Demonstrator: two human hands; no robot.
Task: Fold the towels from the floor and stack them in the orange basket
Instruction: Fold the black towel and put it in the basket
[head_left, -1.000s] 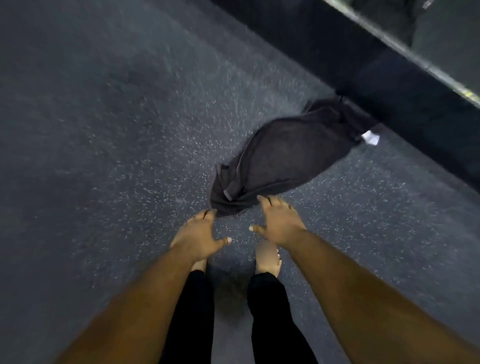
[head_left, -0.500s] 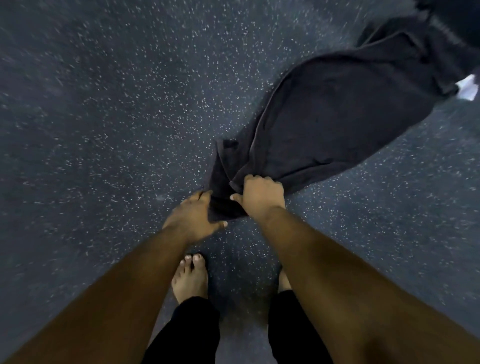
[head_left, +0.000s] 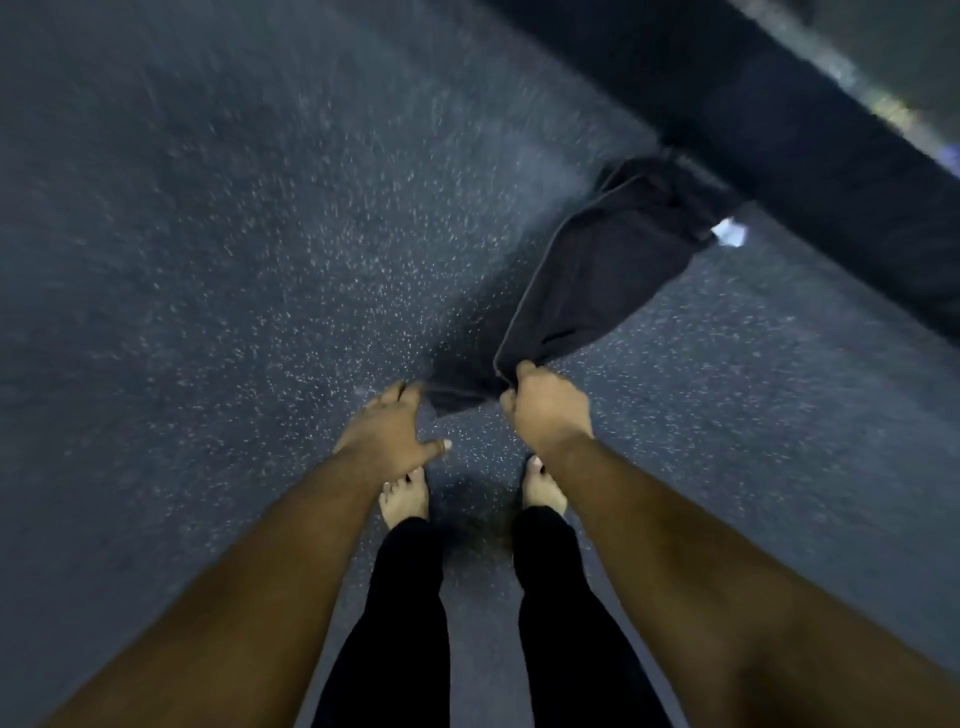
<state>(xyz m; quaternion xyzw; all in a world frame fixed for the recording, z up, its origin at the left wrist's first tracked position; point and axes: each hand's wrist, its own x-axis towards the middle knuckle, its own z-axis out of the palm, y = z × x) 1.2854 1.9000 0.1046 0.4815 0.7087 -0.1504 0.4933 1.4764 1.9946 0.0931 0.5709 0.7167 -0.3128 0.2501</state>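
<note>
Early going — the dark towel (head_left: 597, 270) lies unfolded on the floor (head_left: 208, 260), trailing toward 1 o'clock, and no orange basket is in view. The right hand (head_left: 550, 400) has its grip fisted on the near corner; the left hand (head_left: 387, 431) is spread, fingertips touching the hem. A dark ledge (head_left: 779, 130) crowds 2 o'clock — open floor lies from 9 to 11.

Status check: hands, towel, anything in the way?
Right hand shut on dark towel. Left hand open at its near corner. Far end on speckled floor. Basket unseen.
</note>
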